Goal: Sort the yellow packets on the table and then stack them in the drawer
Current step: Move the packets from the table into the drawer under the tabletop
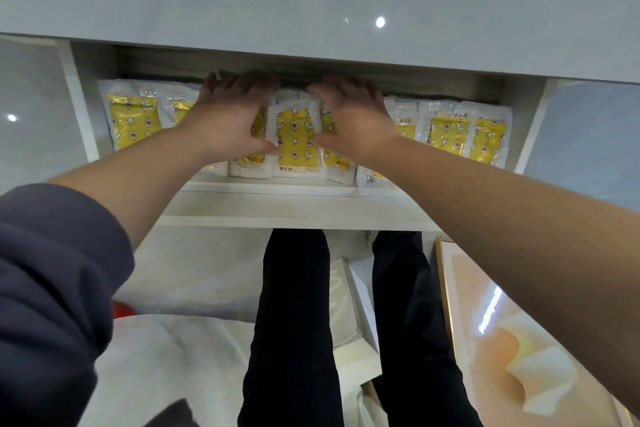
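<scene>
Pressing left hand [232, 114] and right hand [353, 111] flat on yellow packets [133, 121] in open drawer [294, 206], upper centre of frame, extending fingers, grasping nothing

No legible text anywhere. Small dark marks printed along the lower edge of the yellow packets [298, 139] in the drawer [277, 206], too small and blurred to read.

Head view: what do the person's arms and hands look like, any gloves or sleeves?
The left hand and right hand are bare: no gloves, rings or watch visible. A dark blue-grey sleeve sits bunched up on the left arm. The right forearm shows no sleeve in frame.
</scene>
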`<action>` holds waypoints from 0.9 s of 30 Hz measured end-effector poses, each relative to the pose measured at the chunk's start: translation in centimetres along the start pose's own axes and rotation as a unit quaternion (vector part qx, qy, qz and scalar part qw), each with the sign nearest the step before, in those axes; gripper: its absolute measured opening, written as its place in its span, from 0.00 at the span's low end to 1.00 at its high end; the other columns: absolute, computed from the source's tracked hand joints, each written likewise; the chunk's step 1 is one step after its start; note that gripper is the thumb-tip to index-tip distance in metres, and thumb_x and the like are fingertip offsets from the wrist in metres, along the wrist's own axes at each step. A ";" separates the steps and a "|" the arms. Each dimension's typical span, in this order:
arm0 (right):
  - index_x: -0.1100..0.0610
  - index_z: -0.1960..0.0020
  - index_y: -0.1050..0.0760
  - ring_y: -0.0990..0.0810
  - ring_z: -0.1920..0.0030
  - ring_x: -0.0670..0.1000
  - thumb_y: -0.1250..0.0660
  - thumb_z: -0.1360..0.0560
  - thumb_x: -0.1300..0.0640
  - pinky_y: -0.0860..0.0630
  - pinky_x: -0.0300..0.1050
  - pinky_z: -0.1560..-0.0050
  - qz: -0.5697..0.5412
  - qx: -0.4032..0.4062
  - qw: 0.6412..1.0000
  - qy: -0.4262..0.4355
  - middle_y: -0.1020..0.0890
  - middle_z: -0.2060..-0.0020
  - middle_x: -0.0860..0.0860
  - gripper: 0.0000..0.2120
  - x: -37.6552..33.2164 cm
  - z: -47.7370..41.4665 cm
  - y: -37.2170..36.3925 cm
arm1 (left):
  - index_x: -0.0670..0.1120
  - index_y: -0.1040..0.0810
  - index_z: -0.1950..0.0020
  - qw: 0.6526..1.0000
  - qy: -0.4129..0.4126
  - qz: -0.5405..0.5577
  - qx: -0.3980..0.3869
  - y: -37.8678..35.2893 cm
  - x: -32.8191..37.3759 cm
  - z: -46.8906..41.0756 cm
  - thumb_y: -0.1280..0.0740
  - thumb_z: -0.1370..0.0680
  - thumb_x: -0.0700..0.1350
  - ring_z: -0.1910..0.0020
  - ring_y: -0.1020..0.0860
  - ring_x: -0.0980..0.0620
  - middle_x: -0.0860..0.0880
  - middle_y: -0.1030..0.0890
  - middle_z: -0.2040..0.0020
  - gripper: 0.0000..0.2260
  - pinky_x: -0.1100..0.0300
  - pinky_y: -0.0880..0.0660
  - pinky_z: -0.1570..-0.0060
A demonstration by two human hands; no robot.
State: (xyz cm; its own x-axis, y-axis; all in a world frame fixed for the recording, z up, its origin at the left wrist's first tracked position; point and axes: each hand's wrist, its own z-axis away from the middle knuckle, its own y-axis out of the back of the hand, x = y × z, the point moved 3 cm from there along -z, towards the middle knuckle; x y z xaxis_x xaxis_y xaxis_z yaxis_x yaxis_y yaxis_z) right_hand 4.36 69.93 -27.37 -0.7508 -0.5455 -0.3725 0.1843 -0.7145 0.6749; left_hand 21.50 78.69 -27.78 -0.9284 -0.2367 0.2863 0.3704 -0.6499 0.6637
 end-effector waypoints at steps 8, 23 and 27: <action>0.46 0.26 0.42 0.37 0.29 0.57 0.29 0.29 0.48 0.43 0.59 0.27 0.004 -0.016 1.000 0.005 0.35 0.28 0.50 0.36 -0.3 0.5 0.4 | 0.48 0.42 0.24 0.997 0.004 -0.078 0.003 0.0 0.4 0.3 0.25 0.32 0.60 0.27 0.39 0.36 0.41 0.38 0.25 0.43 0.36 0.47 0.28; 0.48 0.21 0.56 0.48 0.22 0.56 0.38 0.24 0.40 0.52 0.64 0.25 0.082 -0.023 0.996 0.034 0.48 0.22 0.50 0.40 -1.0 0.8 0.4 | 0.44 0.63 0.22 0.976 -0.021 -0.210 -0.049 -0.5 -0.7 0.6 0.27 0.36 0.66 0.22 0.54 0.42 0.43 0.55 0.21 0.59 0.34 0.51 0.28; 0.49 0.21 0.55 0.50 0.22 0.55 0.39 0.22 0.42 0.52 0.63 0.25 0.085 -0.059 0.995 0.005 0.49 0.21 0.50 0.37 -0.8 0.1 0.0 | 0.42 0.62 0.22 0.984 -0.020 -0.176 -0.030 -1.0 0.8 0.1 0.27 0.35 0.65 0.22 0.55 0.43 0.43 0.54 0.21 0.58 0.38 0.50 0.27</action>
State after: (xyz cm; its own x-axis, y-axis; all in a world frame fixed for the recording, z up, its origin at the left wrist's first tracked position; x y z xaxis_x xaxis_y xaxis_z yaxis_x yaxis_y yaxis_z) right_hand 4.94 70.45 -27.05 -0.6957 -0.6671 -0.2664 0.3822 -0.6577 0.6491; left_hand 20.42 79.22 -28.12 -0.9965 0.0383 0.0741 0.0229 -0.7286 0.6846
